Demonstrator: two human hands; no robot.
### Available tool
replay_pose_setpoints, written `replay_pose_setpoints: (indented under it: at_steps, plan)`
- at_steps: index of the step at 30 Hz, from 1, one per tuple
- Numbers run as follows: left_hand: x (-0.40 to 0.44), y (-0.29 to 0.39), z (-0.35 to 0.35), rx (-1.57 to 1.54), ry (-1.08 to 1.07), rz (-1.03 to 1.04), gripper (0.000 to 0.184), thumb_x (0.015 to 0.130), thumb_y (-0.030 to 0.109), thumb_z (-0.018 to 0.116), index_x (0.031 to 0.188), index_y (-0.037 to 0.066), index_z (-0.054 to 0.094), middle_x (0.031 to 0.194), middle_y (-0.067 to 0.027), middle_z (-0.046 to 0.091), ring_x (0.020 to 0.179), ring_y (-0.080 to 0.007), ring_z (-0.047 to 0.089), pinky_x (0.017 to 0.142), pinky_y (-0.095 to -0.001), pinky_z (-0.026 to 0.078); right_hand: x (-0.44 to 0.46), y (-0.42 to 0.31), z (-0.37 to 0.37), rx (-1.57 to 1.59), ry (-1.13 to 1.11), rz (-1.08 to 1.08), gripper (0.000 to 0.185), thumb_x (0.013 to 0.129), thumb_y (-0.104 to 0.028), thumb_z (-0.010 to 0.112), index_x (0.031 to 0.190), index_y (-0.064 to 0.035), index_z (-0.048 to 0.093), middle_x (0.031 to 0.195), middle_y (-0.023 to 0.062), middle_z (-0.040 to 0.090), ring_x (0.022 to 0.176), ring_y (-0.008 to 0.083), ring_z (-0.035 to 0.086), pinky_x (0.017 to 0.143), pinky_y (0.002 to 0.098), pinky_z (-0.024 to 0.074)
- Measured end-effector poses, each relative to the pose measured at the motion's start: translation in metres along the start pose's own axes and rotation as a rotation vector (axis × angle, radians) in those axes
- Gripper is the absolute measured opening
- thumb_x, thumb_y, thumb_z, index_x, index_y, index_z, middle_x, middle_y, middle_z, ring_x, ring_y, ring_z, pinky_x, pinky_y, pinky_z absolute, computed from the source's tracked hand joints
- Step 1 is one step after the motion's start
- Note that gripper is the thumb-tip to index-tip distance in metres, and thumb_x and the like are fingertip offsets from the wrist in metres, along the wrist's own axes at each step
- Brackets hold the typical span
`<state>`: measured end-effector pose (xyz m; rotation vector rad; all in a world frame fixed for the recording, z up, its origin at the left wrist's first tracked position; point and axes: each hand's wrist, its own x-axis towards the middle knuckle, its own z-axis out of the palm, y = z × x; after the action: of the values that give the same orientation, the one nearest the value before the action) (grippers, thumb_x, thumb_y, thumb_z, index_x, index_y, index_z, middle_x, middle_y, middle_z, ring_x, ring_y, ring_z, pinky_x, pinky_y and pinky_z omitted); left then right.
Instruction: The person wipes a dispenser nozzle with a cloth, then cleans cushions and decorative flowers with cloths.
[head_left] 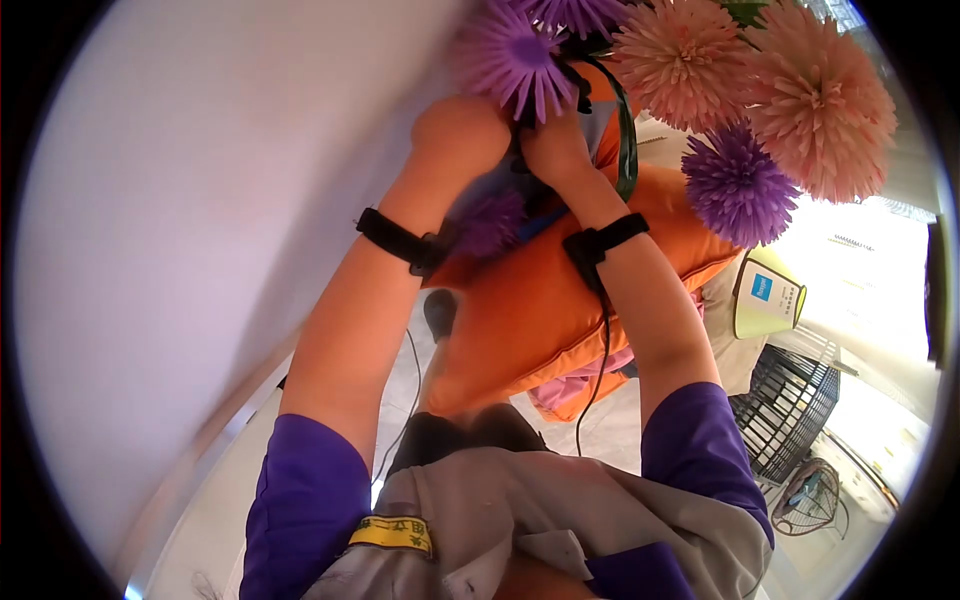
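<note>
At the top of the head view, both my hands are raised close together below a purple artificial flower (525,55) with long thin petals. My left hand (462,135) shows its rounded back; its fingers are hidden. My right hand (557,148) is closed beside dark stems or a dark part under that flower, and what it holds is hidden by petals and fingers. A long green leaf (627,145) hangs just right of my right hand. Black straps circle both my forearms.
Pink flowers (825,100) and a second purple flower (738,185) fill the upper right. An orange cushion-like item (530,310) lies below my arms. A pale wall (170,200) rises on the left. A lampshade (768,295) and black basket (790,410) stand right; cables hang below.
</note>
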<state>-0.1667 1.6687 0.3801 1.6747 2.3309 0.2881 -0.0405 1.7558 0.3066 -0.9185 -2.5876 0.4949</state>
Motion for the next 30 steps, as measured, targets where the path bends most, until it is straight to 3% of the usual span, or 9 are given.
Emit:
replay_pose_setpoints:
  at_steps: [2, 6, 9, 11, 14, 17, 20, 27, 30]
  plan:
    - [-0.001, 0.0, -0.014, -0.158, -0.134, -0.055, 0.027, 0.08, 0.023, 0.05, 0.09, 0.002, 0.063, 0.09, -0.0187, 0.064, 0.085, -0.0387, 0.059, 0.074, -0.0463, 0.047, 0.0, -0.003, -0.006, 0.01, -0.068, 0.022, 0.056, 0.069, -0.001, 0.059, 0.123, -0.0037, 0.044, 0.12, 0.0304, 0.035, 0.105, 0.0454, 0.043, 0.085, 0.0455, 0.045]
    - [0.003, -0.016, -0.005, -0.048, -0.193, 0.051, 0.031, 0.082, 0.02, 0.047, 0.099, 0.0, 0.061, 0.094, -0.022, 0.063, 0.091, -0.0367, 0.058, 0.08, -0.0428, 0.045, -0.001, -0.041, -0.026, 0.086, -0.12, -0.015, 0.063, 0.067, -0.001, 0.06, 0.126, -0.0034, 0.038, 0.118, 0.0336, 0.034, 0.096, 0.049, 0.048, 0.082, 0.046, 0.0463]
    - [0.005, -0.029, 0.019, -0.413, 0.096, 0.027, 0.028, 0.085, 0.018, 0.042, 0.088, 0.003, 0.066, 0.089, -0.0179, 0.064, 0.085, -0.0353, 0.061, 0.071, -0.0432, 0.05, -0.011, -0.062, -0.015, 0.235, -0.2, 0.13, 0.07, 0.067, -0.002, 0.06, 0.131, -0.0032, 0.031, 0.121, 0.0355, 0.032, 0.096, 0.0513, 0.049, 0.083, 0.048, 0.0458]
    - [0.007, -0.035, 0.032, -0.792, 0.177, -0.117, 0.031, 0.089, 0.019, 0.039, 0.1, 0.002, 0.061, 0.101, -0.0217, 0.061, 0.091, -0.0368, 0.059, 0.076, -0.0436, 0.049, -0.023, -0.059, 0.001, 0.353, -0.088, 0.103, 0.073, 0.068, -0.003, 0.06, 0.133, -0.0021, 0.026, 0.127, 0.0367, 0.028, 0.099, 0.0532, 0.048, 0.082, 0.049, 0.0458]
    - [0.004, -0.047, 0.029, -0.525, 0.166, 0.132, 0.035, 0.092, 0.022, 0.036, 0.113, 0.001, 0.054, 0.113, -0.0233, 0.056, 0.097, -0.0388, 0.056, 0.081, -0.0433, 0.047, -0.028, -0.046, -0.004, 0.385, -0.082, -0.031, 0.072, 0.072, -0.01, 0.06, 0.135, -0.0035, 0.025, 0.127, 0.0279, 0.037, 0.103, 0.0525, 0.047, 0.087, 0.0471, 0.0437]
    - [0.004, -0.043, 0.016, -0.476, 0.078, 0.069, 0.037, 0.094, 0.022, 0.033, 0.119, 0.001, 0.05, 0.119, -0.023, 0.053, 0.1, -0.0388, 0.055, 0.082, -0.043, 0.047, -0.008, -0.047, -0.053, 0.547, -0.102, 0.582, 0.067, 0.072, -0.012, 0.057, 0.132, 0.0002, 0.029, 0.118, 0.0287, 0.046, 0.115, 0.0433, 0.041, 0.095, 0.043, 0.0381]
    - [-0.004, -0.032, 0.003, -0.591, 0.057, 0.018, 0.039, 0.094, 0.024, 0.033, 0.121, 0.0, 0.048, 0.122, -0.0207, 0.052, 0.105, -0.0377, 0.053, 0.086, -0.041, 0.046, -0.005, -0.018, -0.024, 0.363, 0.046, 0.351, 0.06, 0.072, -0.014, 0.057, 0.126, 0.0008, 0.035, 0.117, 0.0298, 0.045, 0.113, 0.0449, 0.041, 0.095, 0.0446, 0.0374]
    - [0.01, -0.036, 0.021, -0.823, 0.014, 0.144, 0.045, 0.098, 0.027, 0.03, 0.129, -0.002, 0.041, 0.131, -0.0224, 0.044, 0.12, -0.036, 0.043, 0.099, -0.0382, 0.037, -0.041, -0.072, 0.006, 0.332, -0.143, 0.044, 0.059, 0.072, -0.003, 0.054, 0.127, -0.0008, 0.035, 0.119, 0.0303, 0.04, 0.109, 0.0474, 0.042, 0.093, 0.0457, 0.0387]
    - [0.006, -0.033, 0.017, -1.109, -0.118, 0.025, 0.054, 0.097, 0.038, 0.034, 0.137, 0.002, 0.035, 0.144, -0.0109, 0.033, 0.132, -0.0227, 0.032, 0.106, -0.0315, 0.025, -0.048, -0.071, 0.003, 0.57, -0.177, -0.044, 0.061, 0.069, 0.001, 0.054, 0.128, -0.0028, 0.037, 0.119, 0.0281, 0.042, 0.108, 0.0458, 0.045, 0.091, 0.0443, 0.0413]
